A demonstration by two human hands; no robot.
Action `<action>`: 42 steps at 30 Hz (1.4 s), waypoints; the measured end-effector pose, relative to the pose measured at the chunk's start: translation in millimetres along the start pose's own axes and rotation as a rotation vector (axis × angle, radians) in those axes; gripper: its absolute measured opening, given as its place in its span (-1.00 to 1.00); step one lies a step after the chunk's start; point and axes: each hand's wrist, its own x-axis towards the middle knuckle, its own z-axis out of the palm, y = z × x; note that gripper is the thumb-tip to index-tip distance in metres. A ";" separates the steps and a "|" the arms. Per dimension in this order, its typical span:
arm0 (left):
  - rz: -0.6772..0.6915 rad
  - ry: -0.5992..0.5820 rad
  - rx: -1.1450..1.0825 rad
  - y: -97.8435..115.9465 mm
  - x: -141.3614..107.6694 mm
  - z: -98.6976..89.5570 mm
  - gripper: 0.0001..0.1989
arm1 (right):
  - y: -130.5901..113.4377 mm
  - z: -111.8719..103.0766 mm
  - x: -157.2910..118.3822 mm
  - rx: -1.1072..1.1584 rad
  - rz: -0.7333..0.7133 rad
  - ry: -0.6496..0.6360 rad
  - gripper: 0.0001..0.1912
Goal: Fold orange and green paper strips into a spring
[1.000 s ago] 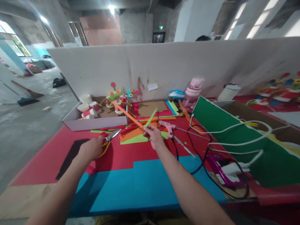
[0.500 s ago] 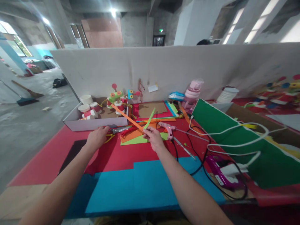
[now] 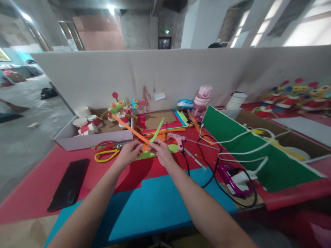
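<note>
Orange strip (image 3: 130, 129) and green strip (image 3: 158, 128) meet above the tabletop (image 3: 99, 170), pinched together in the right hand (image 3: 162, 152); whether the left hand (image 3: 128, 152) grips, I cannot tell. Best keep that overlap firmly aligned.

This is a craft workshop set up in a large, unfinished hall. Bare grey concrete wall (image 3: 136, 32) shows at the top of the frame, beside a lit green sign (image 3: 167, 31), and rough floor (image 3: 31, 100) at far left. A pale partition (image 3: 168, 69) backs the bench (image 3: 20, 224), spread with red and blue sheets. Handicraft supplies mark the work: a pink glue gun (image 3: 178, 140) and an orange strip (image 3: 130, 128) at centre, stacked card (image 3: 160, 120) behind, and cup-bodied figures (image 3: 294, 98) in a row at far right.
</note>
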 end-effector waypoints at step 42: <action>-0.054 0.079 -0.782 -26.5 -2.1 29.4 -0.71 | 5.0 1.3 -4.5 0.008 0.089 -0.080 -0.69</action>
